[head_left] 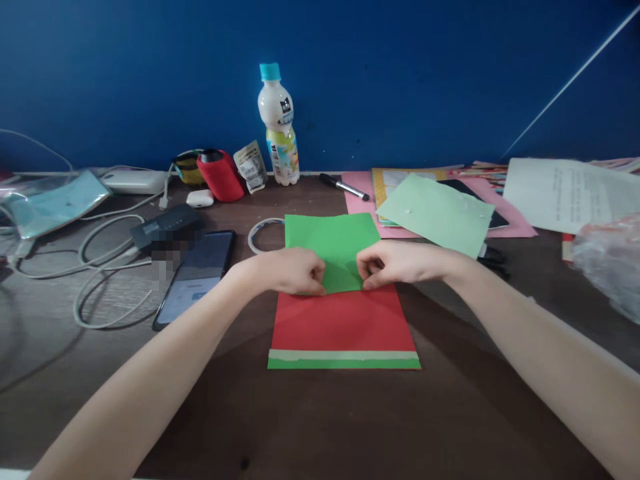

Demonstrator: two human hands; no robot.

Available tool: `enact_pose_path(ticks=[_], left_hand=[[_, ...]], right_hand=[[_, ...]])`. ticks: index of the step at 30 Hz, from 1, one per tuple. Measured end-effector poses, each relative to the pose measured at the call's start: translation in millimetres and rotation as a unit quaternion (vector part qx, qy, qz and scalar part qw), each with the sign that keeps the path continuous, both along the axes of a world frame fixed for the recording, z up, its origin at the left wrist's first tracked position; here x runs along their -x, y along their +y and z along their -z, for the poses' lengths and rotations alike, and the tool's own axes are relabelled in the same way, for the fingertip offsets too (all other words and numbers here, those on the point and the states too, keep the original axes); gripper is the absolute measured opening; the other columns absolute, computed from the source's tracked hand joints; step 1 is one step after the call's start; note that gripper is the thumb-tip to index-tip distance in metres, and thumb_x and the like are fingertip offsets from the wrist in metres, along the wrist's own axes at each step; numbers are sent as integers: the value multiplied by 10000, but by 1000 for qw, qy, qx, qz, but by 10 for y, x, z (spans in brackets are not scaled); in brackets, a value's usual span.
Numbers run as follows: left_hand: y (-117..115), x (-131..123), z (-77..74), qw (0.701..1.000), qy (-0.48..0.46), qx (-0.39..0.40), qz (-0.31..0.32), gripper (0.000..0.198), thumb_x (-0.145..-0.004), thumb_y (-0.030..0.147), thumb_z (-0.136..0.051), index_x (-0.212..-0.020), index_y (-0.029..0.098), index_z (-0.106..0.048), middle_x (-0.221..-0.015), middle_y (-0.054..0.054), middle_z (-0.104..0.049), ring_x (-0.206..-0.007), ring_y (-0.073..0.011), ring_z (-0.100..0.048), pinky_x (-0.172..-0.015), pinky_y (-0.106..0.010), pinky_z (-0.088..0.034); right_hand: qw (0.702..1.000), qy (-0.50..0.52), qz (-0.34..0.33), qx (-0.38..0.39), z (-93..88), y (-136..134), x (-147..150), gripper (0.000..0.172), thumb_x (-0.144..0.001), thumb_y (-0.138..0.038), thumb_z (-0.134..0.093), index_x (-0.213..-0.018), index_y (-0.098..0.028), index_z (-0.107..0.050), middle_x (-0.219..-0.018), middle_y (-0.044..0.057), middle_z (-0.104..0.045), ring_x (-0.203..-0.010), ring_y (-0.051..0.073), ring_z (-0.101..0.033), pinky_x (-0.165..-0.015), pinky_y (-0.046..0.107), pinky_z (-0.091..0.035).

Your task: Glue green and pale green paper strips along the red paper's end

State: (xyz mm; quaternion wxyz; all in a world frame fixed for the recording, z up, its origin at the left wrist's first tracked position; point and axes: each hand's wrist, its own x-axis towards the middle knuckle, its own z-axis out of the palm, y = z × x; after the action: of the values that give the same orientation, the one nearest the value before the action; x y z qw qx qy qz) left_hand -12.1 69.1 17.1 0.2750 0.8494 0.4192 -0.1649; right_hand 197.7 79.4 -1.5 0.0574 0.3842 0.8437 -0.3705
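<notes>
A red sheet of paper (pixel 345 323) lies flat on the dark table, with a pale green strip and a bright green strip (pixel 345 364) along its near edge. Over its far part is a bright green sheet of paper (pixel 330 233). My left hand (pixel 299 270) has its fingers curled at the green sheet's near left corner. At the near right side of that sheet, my right hand (pixel 385 263) pinches or presses the edge with curled fingers. The fingertips of both hands rest low, close to the red paper. The underside of the green sheet is hidden.
A phone (pixel 195 277), cables and a black box (pixel 167 227) lie to the left. Behind stand a drink bottle (pixel 280 127) and a red pouch (pixel 220 175). A marker (pixel 345 187), a pale green sheet (pixel 437 210) and crumpled plastic (pixel 610 263) are on the right.
</notes>
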Motion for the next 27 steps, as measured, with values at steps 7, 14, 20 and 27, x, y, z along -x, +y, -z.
enact_pose_path(ticks=[7,14,20,27], left_hand=[[-26,6,-43,1000,0,-3,-2,160,-689,327,-502,-626,184,-538,-588,18,-561,-542,-118,-472,-479,-231,-294],[-48,125,-135,998,56,-2,-11,113,-645,271,-489,-620,182,-555,-603,-2,-576,-519,-121,-461,-471,-238,-282],[-52,148,-170,996,81,-5,-32,112,-639,272,-495,-624,185,-565,-612,-7,-577,-518,-127,-456,-467,-244,-282],[-74,119,-180,994,104,-16,-35,125,-643,271,-499,-617,180,-582,-575,-13,-549,-496,-127,-432,-467,-256,-261]], right_hand=[[1000,-20,16,-10,-26,-28,22,184,-689,-347,-612,-724,-184,-536,-612,-33,-458,-537,96,-408,-468,220,-276],[1000,-19,18,-1,-33,-39,26,178,-695,-331,-610,-700,-178,-520,-597,-35,-454,-531,93,-402,-468,220,-275],[1000,-18,22,1,-36,-39,23,179,-692,-327,-614,-695,-177,-516,-596,-36,-452,-526,91,-397,-470,222,-271],[1000,-22,22,3,-47,-38,37,180,-692,-326,-613,-689,-177,-512,-593,-38,-452,-528,92,-394,-477,226,-272]])
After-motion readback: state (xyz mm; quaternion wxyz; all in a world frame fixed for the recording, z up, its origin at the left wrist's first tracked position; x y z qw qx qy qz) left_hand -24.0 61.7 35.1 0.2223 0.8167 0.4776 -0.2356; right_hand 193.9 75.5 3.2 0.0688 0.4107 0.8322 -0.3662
